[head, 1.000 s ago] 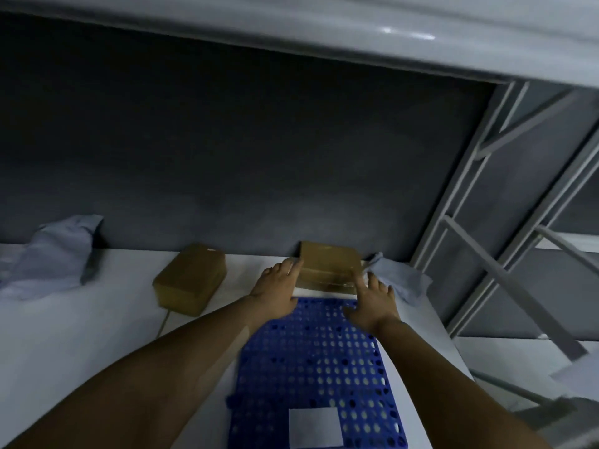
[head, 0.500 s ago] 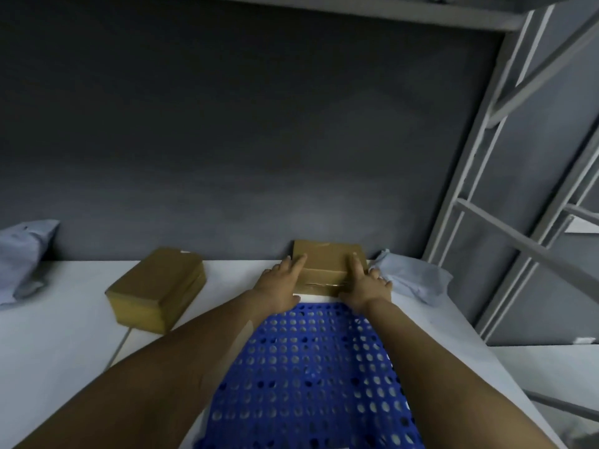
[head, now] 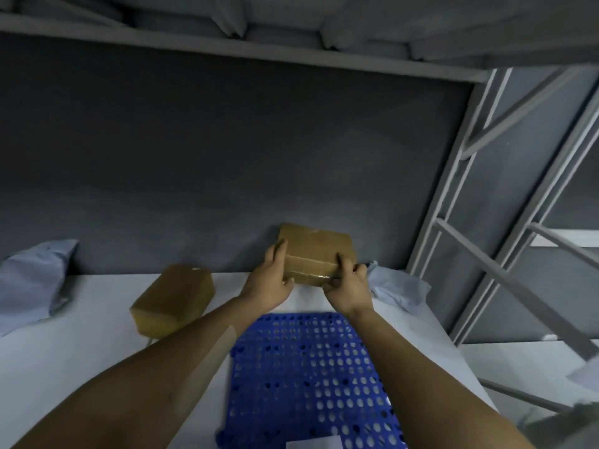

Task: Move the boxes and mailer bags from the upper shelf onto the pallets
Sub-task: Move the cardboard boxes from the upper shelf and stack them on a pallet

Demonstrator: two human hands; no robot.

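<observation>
**A:** What are the hands doing?

**B:** Both are on one cardboard box (head: 316, 254). The left hand (head: 270, 280) grips its left end, fingers laid up along the side and thumb by the near lower corner. The right hand (head: 348, 288) clamps the right end, fingers curled round the near corner and one finger stretched up the front face.

**A:** So neither is spread flat?

**B:** No. Each is wrapped onto the box, which is squeezed between them.

**A:** And the arms?

**B:** Both forearms are bare and reach forward, nearly straight, above the blue pallet (head: 308, 367), angled in toward the box.

**A:** Where is the box?

**B:** At the far edge of the shelf board (head: 81, 351), right of its middle, against the dark wall (head: 227, 157). I cannot tell whether its underside touches the board.

**A:** Which way does it lie?

**B:** Its long axis runs left to right, along that far edge. It is tipped, so the broad top partly faces the camera, and a taped seam crosses the near side.

**A:** What lies around it?

**B:** A second box (head: 173, 299) lies to the left, apart from the left hand and skewed to the edge. A grey mailer bag (head: 398, 290) sits just right of the right hand, near the far right corner. The other mailer bag (head: 32, 283) lies along the far edge, well to the left.
</observation>
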